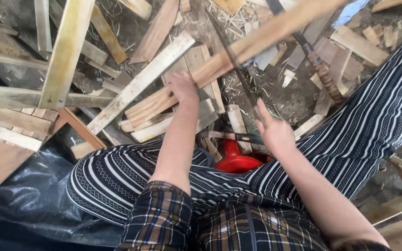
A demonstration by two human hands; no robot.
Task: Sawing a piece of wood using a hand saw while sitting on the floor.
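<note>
Left hand: my left hand (pixel 182 88) is closed round the near end of a long wooden slat (pixel 238 51), which slants up and away to the right, its far end out of view at the top edge.
Right hand: my right hand (pixel 271 131) is open, fingers spread, gripping nothing — it sits just beside a thin dark blade (pixel 232 58) that crosses over the slat; whether it touches the blade I cannot tell.
The slat: raised off the ground, above the heap of offcuts (pixel 173 116) between my knees.
Other tool: a knife with a wrapped handle (pixel 319 69) lies on the dirt floor (pixel 294 97) to the right, apart from both hands.
Seat: a red plastic stool (pixel 236 160) shows between my striped trouser legs (pixel 364 130).
Frame: a pale wooden frame (pixel 63 51) stands at the left, over black plastic sheeting (pixel 33 195).
Progress, as I judge it: plenty of split pieces and shavings (pixel 238 16) already lie about, so much cutting looks done — the slat in my grip looks whole, so that one is left.
Packages, labels, signs: none that I can see; only a scrap of pale blue material (pixel 352 10) at the top right, unmarked.
</note>
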